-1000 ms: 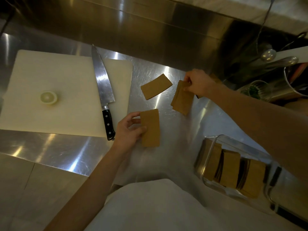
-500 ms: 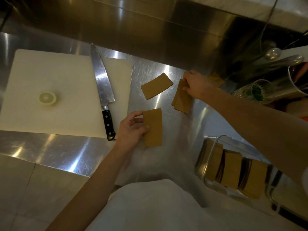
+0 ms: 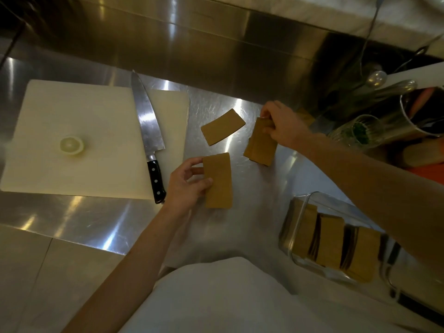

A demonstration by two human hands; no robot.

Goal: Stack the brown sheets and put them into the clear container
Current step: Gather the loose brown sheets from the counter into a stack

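My left hand (image 3: 186, 182) pinches the left edge of a brown sheet (image 3: 219, 182), held upright-long just over the steel counter. My right hand (image 3: 280, 126) grips the far end of a small stack of brown sheets (image 3: 260, 147) that rests on the counter. Between the two lies a single loose brown sheet (image 3: 222, 127), flat and untouched. The clear container (image 3: 298, 219) stands at the near right with several stacks of brown sheets standing in it; my right forearm passes above its far side.
A white cutting board (image 3: 84, 131) lies at the left with a chef's knife (image 3: 149, 133) along its right side and a lemon half (image 3: 71, 145) on it. A glass of herbs (image 3: 360, 131) and a steel utensil pot (image 3: 422, 114) crowd the far right.
My right hand has shifted its grip on the stack and drawn it slightly toward me. My left hand and its sheet have barely moved.
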